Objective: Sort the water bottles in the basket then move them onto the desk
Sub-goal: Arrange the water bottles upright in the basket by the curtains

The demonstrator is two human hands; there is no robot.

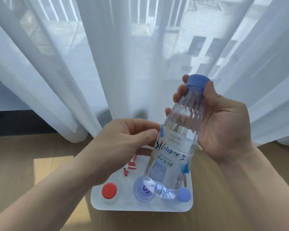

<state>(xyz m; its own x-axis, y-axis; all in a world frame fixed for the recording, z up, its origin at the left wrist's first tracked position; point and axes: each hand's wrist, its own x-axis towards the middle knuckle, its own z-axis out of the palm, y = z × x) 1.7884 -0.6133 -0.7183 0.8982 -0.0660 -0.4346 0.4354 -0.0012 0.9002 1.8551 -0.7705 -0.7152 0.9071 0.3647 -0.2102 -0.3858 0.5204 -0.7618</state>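
A clear water bottle (177, 144) with a blue cap and a white label with blue writing hangs tilted above the white basket (188, 205). My right hand (223, 124) grips its neck and upper body, fingers curled just under the cap. My left hand (123, 139) pinches the left edge of the label with thumb and fingers. Down in the basket stand a bottle with a red cap (109, 191), one with a blue cap (183, 194) at the right, and between them a bottle with a pale blue cap (141, 191), partly hidden by the held bottle.
The basket sits on a wooden floor (40, 164). White sheer curtains (107, 64) hang right behind it over a window. A red and white label (132, 164) shows inside the basket below my left hand. No desk is in view.
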